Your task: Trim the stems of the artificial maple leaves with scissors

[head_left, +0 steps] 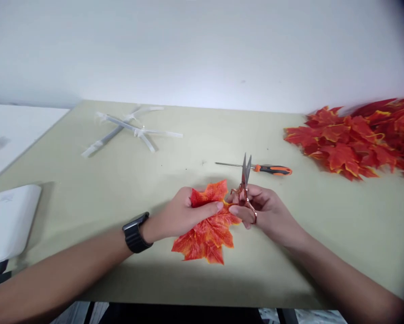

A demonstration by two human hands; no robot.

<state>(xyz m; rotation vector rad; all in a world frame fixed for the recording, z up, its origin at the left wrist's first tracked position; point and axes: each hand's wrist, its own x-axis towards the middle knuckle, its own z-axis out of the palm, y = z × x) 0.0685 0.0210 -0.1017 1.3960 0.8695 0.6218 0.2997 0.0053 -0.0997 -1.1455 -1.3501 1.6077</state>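
Observation:
Near the front middle of the table, my left hand (pixel 183 213) pinches a red and orange artificial maple leaf (pixel 210 238), its thumb lying across the leaf's upper part. Close beside it, my right hand (pixel 264 209) has its fingers in the handles of a pair of scissors (pixel 245 175) with copper-coloured grips. The blades point up and away from me, slightly parted, clear of the leaf. My right thumb and fingertips meet the leaf's right edge; whether they grip it, I cannot tell. Just beyond the scissors lies a screwdriver (pixel 272 169) with an orange and black handle.
A heap of red artificial maple leaves (pixel 350 139) lies at the back right against the wall. Translucent plastic strips (pixel 127 126) lie crossed at the back left. A white power bank (pixel 12 220) with a dark cable sits at the left edge.

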